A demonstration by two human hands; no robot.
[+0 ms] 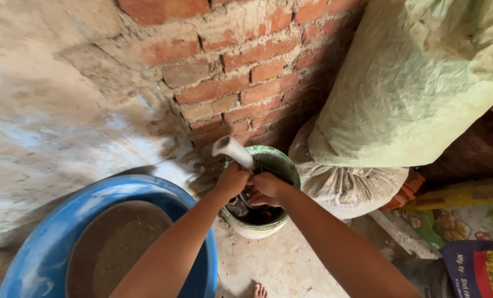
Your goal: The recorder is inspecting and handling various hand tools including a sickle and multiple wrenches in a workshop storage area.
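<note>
On concrete floor [290, 265], against red brick wall corner [246, 72]: big pale-green woven sack [412, 83] leans at right, second greyish sack [346, 185] under it, touching bucket side. Wide blue plastic tub [42, 248] with brown grainy fill at left, close beside bucket; narrow floor strip between. Small green-rimmed white bucket [282, 165] hemmed by wall behind, sack right, tub left. Left hand [232, 179] closed round white pipe-like handle [232, 150] rising from bucket. Right hand [267, 189] curled inside bucket mouth; what it grips, cannot tell. Printed bags [473, 265] at lower right.
</note>
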